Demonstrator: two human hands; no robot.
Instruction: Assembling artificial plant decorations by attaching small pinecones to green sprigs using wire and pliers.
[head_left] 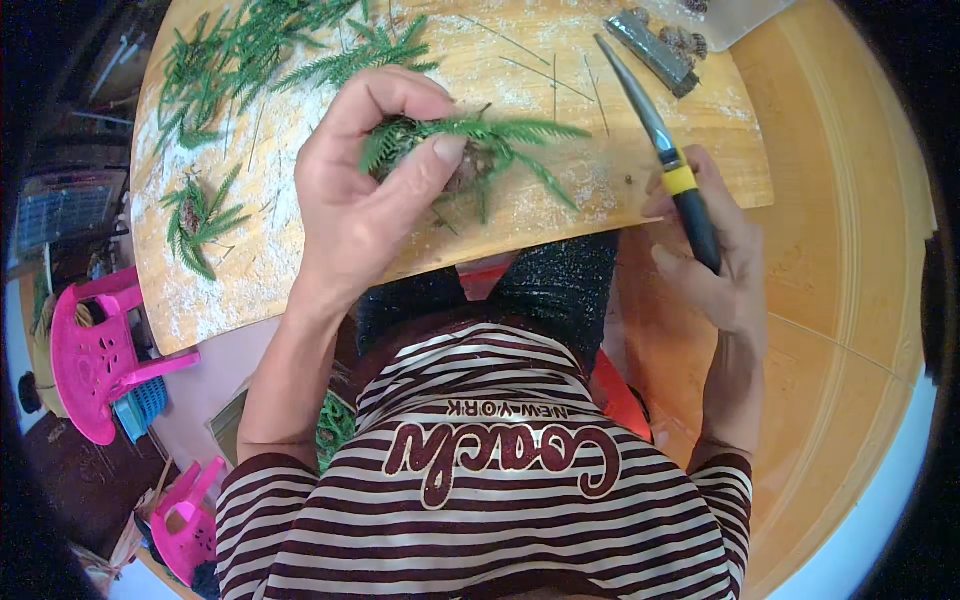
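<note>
Over the near edge of the table, my left hand (355,190) is closed around a green artificial pine sprig (540,131). Its thumb presses on a brownish, cone-like middle, partly covered by the fingers. Needled tips stick out to the right. To the right of it, my right hand (725,245) grips long-nose pliers (645,108) by a black handle with a yellow band. The slim metal jaws point up and away from me, apart from the sprig; they look closed.
White flecks cover much of the wooden table (290,240). A small sprig with a cone (190,214) lies at left, more green sprigs (240,50) farther back. Thin wires (555,85), a wrapped grey bundle (655,52) and cones (684,41) lie beyond. Pink chairs (90,350) stand left.
</note>
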